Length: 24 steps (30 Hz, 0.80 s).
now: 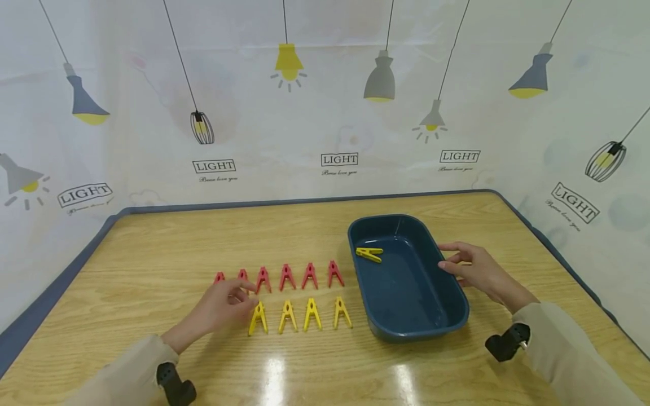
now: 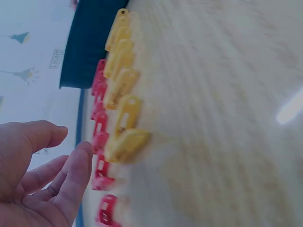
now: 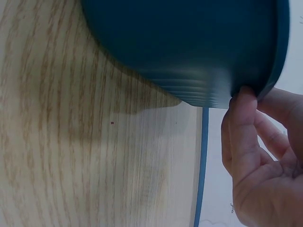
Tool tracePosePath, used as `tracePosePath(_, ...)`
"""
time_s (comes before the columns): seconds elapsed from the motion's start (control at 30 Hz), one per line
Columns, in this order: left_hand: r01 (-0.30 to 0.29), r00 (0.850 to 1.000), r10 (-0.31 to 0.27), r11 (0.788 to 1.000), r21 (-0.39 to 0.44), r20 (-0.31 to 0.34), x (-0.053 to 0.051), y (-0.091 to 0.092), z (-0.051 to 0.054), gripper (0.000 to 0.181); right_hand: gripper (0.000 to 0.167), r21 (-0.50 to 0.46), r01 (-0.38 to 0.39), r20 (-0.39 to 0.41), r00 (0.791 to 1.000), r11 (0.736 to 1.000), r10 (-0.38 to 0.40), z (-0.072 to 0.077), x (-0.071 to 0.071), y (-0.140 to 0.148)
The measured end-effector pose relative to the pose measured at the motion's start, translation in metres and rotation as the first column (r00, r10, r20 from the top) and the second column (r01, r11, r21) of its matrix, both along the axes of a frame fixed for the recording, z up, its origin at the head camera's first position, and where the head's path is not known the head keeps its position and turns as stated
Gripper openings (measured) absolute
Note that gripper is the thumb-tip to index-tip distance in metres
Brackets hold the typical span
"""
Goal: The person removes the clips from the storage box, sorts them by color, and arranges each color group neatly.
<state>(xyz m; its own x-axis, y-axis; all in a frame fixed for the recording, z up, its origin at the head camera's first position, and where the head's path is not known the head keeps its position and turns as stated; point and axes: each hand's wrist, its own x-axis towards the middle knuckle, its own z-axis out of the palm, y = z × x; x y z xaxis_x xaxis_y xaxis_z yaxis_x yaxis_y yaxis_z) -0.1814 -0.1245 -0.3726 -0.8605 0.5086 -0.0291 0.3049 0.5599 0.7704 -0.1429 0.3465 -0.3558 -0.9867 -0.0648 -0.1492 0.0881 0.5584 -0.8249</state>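
Note:
My left hand [image 1: 225, 304] hovers over the left end of two rows of clothespins, thumb and fingers apart with nothing between them. Just right of its fingertips lies the leftmost yellow clothespin [image 1: 258, 318]. Several more yellow clothespins [image 1: 312, 314] continue that row, and behind them runs a row of red clothespins [image 1: 286, 276]. The hand partly covers the leftmost red ones in the head view. On the right, my right hand [image 1: 482, 273] pinches the long rim of a dark blue basin [image 3: 189, 52], thumb over the edge and fingers outside. One yellow clothespin [image 1: 369, 254] lies inside the basin.
A light wooden table [image 1: 167, 242] carries everything. Behind and beside it hangs a white cloth [image 1: 284, 129] printed with lamps. Small black devices [image 1: 175, 386] are worn at both wrists.

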Motion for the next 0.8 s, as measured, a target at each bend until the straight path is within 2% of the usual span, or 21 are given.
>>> tracePosePath(0.2, 0.024, 0.999, -0.023, 0.999, 0.033, -0.042, -0.008, 0.020, 0.020, 0.029, 0.058, -0.009, -0.001, 0.001, 1.000, 1.000, 0.001, 0.000, 0.000, 0.001)
tracePosePath(0.33, 0.044, 0.995, -0.044, 0.999, 0.007, -0.094, -0.012, 0.036, 0.032, 0.027, 0.058, -0.011, -0.003, 0.004, 1.000, 1.000, 0.003, -0.001, 0.000, 0.001)
tracePosePath(0.6, 0.143, 0.978, -0.149, 0.988, -0.052, -0.149, -0.022, 0.072, 0.054, 0.026, 0.058, -0.002, -0.001, 0.007, 1.000, 1.000, 0.001, -0.001, 0.000, 0.000)
tracePosePath(0.7, 0.187, 0.965, -0.200, 0.978, -0.089, -0.167, -0.027, 0.087, 0.057, 0.026, 0.058, 0.003, 0.001, 0.006, 1.000, 1.000, -0.001, -0.001, 0.000, 0.000)
tracePosePath(0.8, 0.228, 0.955, -0.244, 0.967, -0.110, -0.166, -0.032, 0.106, 0.056, 0.025, 0.058, 0.008, 0.002, 0.001, 1.000, 1.000, -0.002, -0.001, 0.000, 0.001)
